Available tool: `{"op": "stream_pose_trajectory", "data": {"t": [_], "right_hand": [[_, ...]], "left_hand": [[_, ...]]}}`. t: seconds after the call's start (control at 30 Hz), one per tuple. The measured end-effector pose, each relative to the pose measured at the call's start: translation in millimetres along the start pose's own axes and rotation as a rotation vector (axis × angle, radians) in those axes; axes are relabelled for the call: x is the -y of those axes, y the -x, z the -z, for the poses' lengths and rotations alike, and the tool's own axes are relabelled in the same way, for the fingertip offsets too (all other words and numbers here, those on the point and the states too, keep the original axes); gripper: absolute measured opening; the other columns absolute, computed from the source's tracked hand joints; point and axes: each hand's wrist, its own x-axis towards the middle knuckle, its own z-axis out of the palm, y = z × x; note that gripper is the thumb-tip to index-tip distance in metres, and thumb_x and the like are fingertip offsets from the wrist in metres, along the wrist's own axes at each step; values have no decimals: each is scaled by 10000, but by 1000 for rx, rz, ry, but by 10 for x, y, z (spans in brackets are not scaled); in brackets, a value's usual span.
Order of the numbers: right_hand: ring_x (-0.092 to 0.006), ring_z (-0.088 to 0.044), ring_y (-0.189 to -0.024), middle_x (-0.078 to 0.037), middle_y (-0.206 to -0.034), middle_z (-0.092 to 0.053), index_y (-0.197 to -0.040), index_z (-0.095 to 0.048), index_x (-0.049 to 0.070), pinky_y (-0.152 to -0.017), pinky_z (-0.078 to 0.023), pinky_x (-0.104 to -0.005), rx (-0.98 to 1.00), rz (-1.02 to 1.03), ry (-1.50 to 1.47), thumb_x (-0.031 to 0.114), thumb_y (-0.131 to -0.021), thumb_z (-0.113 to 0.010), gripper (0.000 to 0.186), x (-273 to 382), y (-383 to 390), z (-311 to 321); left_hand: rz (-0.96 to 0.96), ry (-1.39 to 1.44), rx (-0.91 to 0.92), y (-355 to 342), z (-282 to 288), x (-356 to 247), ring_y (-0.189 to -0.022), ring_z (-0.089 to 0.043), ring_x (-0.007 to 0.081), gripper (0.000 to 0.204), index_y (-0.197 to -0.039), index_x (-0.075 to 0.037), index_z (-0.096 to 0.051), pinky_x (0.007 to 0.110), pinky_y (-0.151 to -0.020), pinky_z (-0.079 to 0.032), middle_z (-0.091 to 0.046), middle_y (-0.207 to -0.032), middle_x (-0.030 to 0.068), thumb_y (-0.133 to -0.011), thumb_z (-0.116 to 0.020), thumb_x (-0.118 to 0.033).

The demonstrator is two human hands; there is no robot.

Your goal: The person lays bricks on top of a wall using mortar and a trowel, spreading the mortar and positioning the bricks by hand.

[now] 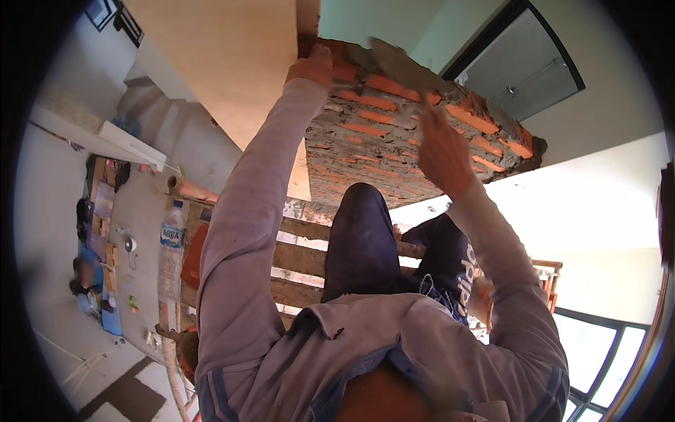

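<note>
In my right hand is a trowel, its handle inside my closed fingers. The grey, mortar-smeared blade lies over the top courses of a brick wall. Orange bricks show between rough bands of grey mortar. My left hand is up at the wall's top left corner, beside the pale column. Its fingers curl over the end of a top brick; the fingertips are partly hidden.
Under my legs is a scaffold of wooden planks. A clear plastic bottle stands at its left, near a rusty pole. Far below left, a person is by a cluttered bench. A dark-framed opening lies beyond the wall.
</note>
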Motion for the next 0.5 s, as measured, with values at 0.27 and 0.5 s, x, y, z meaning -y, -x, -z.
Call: {"op": "stream_pose_trajectory", "data": {"t": [0.27,0.5], "right_hand": [[-391,-651,-824,-201,-1138,-557,-1353,-408,24,-710,-540,-486,44,-71,-140,-44,-763,-531,606,-361,199,-291],[-403,-621,-702,-249,-749,-586,-1103,-485,-15,-611,-440,-507,133,-297,-875,230,-973,-515,279,-117,446,-715]], "left_hand": [[-30,40,-49,21,-121,130,-953,-673,365,417,-1348,-99,-454,459,-827,-561,-452,-1424,68,-931,-473,-96],[79,-2,70,97,22,109,-1087,-621,335,462,-1399,-158,-449,457,-868,-534,-427,-1475,44,-944,-530,-158]]}}
